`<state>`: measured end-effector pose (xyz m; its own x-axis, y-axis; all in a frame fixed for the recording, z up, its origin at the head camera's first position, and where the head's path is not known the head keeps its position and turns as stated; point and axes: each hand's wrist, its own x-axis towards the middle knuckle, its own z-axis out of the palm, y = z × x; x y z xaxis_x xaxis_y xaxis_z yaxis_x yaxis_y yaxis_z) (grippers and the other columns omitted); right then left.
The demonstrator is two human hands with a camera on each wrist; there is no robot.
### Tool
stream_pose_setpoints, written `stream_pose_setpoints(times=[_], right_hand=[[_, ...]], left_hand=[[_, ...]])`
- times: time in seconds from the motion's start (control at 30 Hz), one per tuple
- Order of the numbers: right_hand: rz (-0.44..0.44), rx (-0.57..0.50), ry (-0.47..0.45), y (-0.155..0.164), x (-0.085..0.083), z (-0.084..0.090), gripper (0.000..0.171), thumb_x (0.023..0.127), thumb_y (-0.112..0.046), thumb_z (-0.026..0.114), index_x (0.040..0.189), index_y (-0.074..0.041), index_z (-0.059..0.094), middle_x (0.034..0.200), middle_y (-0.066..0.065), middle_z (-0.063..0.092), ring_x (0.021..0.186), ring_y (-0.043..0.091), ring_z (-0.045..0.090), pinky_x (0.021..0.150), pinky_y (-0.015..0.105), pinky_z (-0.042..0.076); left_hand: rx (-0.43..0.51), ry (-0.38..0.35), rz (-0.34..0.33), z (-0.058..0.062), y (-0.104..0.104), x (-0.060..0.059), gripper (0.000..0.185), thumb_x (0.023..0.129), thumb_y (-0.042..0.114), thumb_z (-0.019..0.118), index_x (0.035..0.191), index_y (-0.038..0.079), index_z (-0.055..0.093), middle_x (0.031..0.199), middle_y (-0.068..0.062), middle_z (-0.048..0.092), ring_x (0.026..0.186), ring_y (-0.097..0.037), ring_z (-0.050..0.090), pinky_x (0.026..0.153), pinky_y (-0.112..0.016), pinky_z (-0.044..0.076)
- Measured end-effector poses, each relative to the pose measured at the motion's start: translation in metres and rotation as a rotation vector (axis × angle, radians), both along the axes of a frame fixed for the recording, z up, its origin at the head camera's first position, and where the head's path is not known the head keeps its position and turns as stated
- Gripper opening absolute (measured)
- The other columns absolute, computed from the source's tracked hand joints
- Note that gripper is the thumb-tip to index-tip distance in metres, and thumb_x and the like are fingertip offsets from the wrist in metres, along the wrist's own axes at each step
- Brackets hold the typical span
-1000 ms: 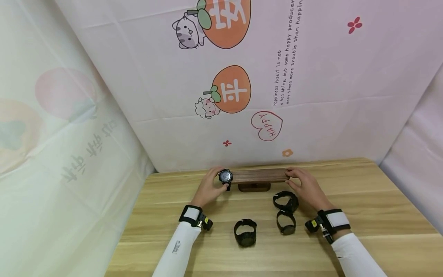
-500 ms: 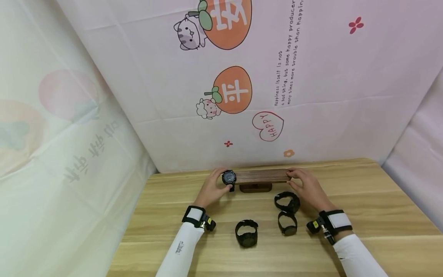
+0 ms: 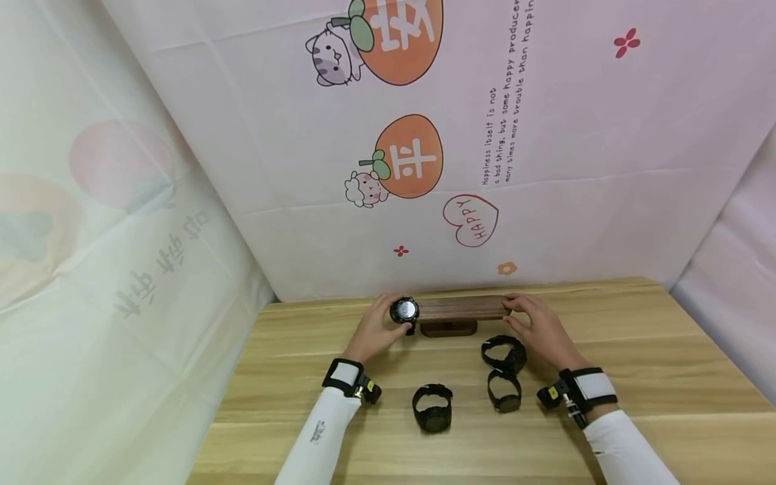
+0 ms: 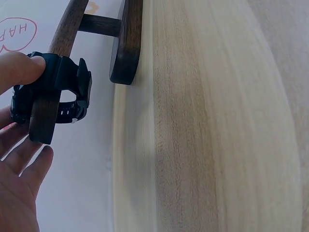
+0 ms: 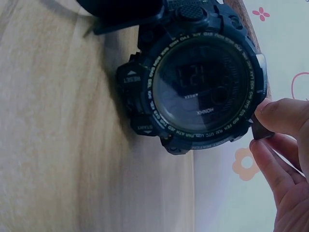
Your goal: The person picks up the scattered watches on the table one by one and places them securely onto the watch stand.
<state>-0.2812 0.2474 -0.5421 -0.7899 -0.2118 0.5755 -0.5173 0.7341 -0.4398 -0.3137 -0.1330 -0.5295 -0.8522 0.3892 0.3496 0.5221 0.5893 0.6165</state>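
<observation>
— Left hand point(image 3: 374, 328)?
— Fingers clamped on the black round-faced digital watch point(image 3: 404, 311), looped over the left end of the dark wooden stand bar point(image 3: 461, 308).
— Right hand point(image 3: 541, 330)?
— Fingers pinch the bar's right end, above the light wooden table point(image 3: 636, 377).

head: looks forward and down from well above the surface point(image 3: 606, 337), fingers far off.
left wrist: close beside the fingers point(image 4: 24, 72), facing the wooden stand point(image 4: 126, 43).
right wrist: very close, facing a watch point(image 5: 203, 92) beside the fingers point(image 5: 282, 116).
shared: the stand.
</observation>
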Motion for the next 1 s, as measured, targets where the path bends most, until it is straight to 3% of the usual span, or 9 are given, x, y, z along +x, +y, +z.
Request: stream_pose_setpoints(times=[0.73, 1.0], right_hand=[[0.003, -0.002, -0.011, -0.001, 0.000, 0.000, 0.033, 0.089, 0.003, 0.083, 0.121, 0.004, 0.073, 0.130, 0.021, 0.071, 0.116, 0.041, 0.068, 0.095, 0.057, 0.058], [-0.003, -0.008, -0.003, 0.000, 0.000, -0.001, 0.032, 0.088, 0.003, 0.083, 0.119, 0.004, 0.074, 0.130, 0.021, 0.071, 0.116, 0.041, 0.069, 0.095, 0.057, 0.058]], left_hand=[[-0.063, 0.015, 0.010, 0.006, 0.014, 0.001, 0.068, 0.094, 0.030, 0.084, 0.152, 0.013, 0.055, 0.150, -0.007, 0.059, 0.140, -0.028, 0.058, 0.120, -0.047, 0.049], [-0.083, 0.060, 0.007, 0.004, 0.018, -0.001, 0.068, 0.094, 0.031, 0.084, 0.151, 0.007, 0.056, 0.150, -0.009, 0.060, 0.141, -0.028, 0.057, 0.120, -0.046, 0.048]])
